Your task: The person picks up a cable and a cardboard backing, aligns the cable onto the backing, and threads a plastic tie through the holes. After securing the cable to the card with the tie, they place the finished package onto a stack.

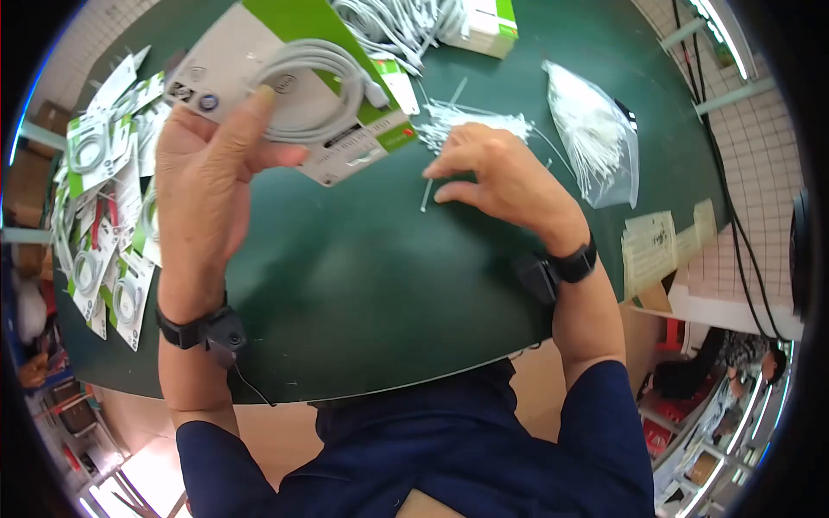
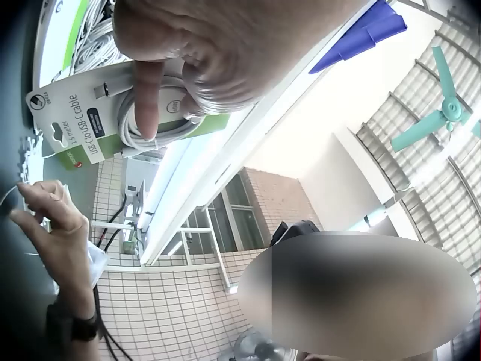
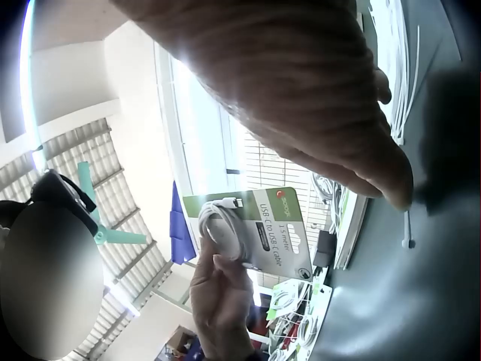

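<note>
My left hand holds up a carded USB-C cable, thumb across its coil and fingers behind the card. In the left wrist view the white and green card shows its printed front. My right hand is bent low over the table beside a pile of white cable ties. Its fingertips are at one loose cable tie, whose head end points towards me. Thumb and index tips stand apart in the head view. From the right wrist, that tie's end sticks out past the fingertips.
A clear bag of cable ties lies at the right. Several carded cables heap on the left, with red-handled pliers among them. Bundled white cables and a stack of cards are at the back of the green table.
</note>
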{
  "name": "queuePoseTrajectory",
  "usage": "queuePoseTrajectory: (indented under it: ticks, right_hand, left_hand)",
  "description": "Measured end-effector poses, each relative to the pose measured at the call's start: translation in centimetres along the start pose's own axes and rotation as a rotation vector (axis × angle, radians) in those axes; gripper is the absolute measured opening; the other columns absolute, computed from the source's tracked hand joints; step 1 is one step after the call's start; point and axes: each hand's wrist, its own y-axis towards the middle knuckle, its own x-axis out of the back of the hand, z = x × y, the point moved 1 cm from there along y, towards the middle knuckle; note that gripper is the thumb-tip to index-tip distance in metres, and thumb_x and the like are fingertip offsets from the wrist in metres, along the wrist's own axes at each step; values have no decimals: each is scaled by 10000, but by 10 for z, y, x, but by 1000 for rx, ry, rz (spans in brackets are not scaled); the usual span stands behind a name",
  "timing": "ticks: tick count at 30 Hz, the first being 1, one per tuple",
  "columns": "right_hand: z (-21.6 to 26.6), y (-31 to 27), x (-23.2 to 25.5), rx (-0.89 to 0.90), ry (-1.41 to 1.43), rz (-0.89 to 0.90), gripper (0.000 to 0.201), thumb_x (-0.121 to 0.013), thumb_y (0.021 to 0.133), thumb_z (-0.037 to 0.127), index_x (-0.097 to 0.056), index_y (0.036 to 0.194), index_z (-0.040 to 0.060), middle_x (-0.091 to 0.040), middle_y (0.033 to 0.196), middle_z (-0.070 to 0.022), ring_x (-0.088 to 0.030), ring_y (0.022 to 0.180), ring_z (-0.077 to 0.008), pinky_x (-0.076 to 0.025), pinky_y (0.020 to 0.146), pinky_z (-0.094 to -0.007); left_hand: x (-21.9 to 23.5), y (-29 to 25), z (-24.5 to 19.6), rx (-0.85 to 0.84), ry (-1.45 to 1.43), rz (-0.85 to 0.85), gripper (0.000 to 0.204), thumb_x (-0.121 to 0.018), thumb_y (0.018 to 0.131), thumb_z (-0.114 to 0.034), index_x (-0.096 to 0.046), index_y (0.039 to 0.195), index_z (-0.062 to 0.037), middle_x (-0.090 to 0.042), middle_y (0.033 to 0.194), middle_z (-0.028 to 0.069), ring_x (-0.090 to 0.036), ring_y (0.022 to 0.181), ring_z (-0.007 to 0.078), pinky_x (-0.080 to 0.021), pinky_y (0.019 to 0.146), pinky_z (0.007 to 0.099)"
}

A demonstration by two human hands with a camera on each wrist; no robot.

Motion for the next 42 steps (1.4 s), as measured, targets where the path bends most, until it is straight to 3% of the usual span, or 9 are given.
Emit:
queuePoseTrajectory:
  ticks: [1, 6, 8, 9, 12, 20, 29, 32, 42]
  right_hand:
    - [-3, -3, -7, 126, -158, -10, 206, -849, 800, 138, -776, 989, 102, -684, 954, -96, -661, 902, -289, -541, 800, -368]
    - [-19, -2, -19, 102, -257, 40, 148, -803, 831, 208, -771, 899, 80, -722, 917, -126, -701, 920, -356, -568, 787, -459]
    - [-16, 2, -24, 24, -291, 111, 130, -779, 819, 177, -775, 897, 73, -739, 886, -137, -728, 876, -366, -583, 740, -483]
    - [-5, 3, -25, -63, -313, 167, 111, -758, 814, 133, -770, 892, 55, -747, 872, -146, -736, 851, -376, -590, 722, -488]
    - [-7, -5, -30, -71, -454, 152, 104, -748, 849, 144, -759, 863, 41, -735, 855, -149, -720, 859, -378, -582, 742, -476]
    - [15, -3, -28, 49, -435, 63, 116, -686, 808, 73, -763, 864, 8, -761, 848, -167, -758, 846, -370, -621, 704, -461]
    - [12, 6, -4, -89, -395, -36, 132, -653, 860, 38, -762, 935, 28, -767, 886, -172, -767, 874, -361, -630, 735, -466]
    - [9, 7, -3, -116, -383, -84, 135, -657, 861, 28, -759, 948, 39, -764, 889, -177, -767, 877, -360, -630, 740, -469]
    - [9, 9, -4, -146, -386, -131, 105, -661, 888, 56, -746, 949, 63, -756, 870, -178, -766, 879, -358, -625, 739, -471]
  left_hand:
    - [3, -1, 4, -15, 47, -8, 367, -717, 1008, -131, -626, 1318, 44, -753, 1150, 131, -758, 901, 191, -651, 707, 309]
    - [64, -1, 32, 72, 398, 26, 402, -723, 1012, -156, -634, 1300, 111, -738, 1170, 148, -759, 919, 200, -632, 854, 341]
    - [72, -13, 42, -241, 330, 162, 385, -726, 1025, -187, -660, 1297, 78, -721, 1243, 156, -762, 1000, 254, -572, 925, 345]
    - [61, -14, 41, -227, 318, 194, 385, -726, 1025, -187, -660, 1297, 78, -721, 1243, 156, -762, 1000, 254, -572, 925, 345]
    - [29, -6, 42, 124, 622, -219, 440, -710, 1032, -179, -622, 1345, 117, -697, 1290, 185, -748, 1029, 252, -577, 968, 357]
    - [40, -2, 34, 119, 576, 77, 484, -680, 1047, -219, -592, 1361, 138, -673, 1328, 192, -709, 1106, 232, -567, 1056, 398]
    - [38, 2, 10, 204, 432, 254, 540, -600, 1092, -328, -586, 1369, 135, -685, 1311, 214, -715, 1130, 261, -563, 1061, 404]
    - [38, 3, 20, 209, 450, 45, 498, -601, 1091, -318, -615, 1351, 107, -709, 1272, 201, -732, 1102, 275, -613, 973, 398]
    - [41, 5, 23, 175, 421, 47, 493, -590, 1098, -313, -608, 1373, 96, -716, 1264, 199, -732, 1109, 288, -637, 940, 399]
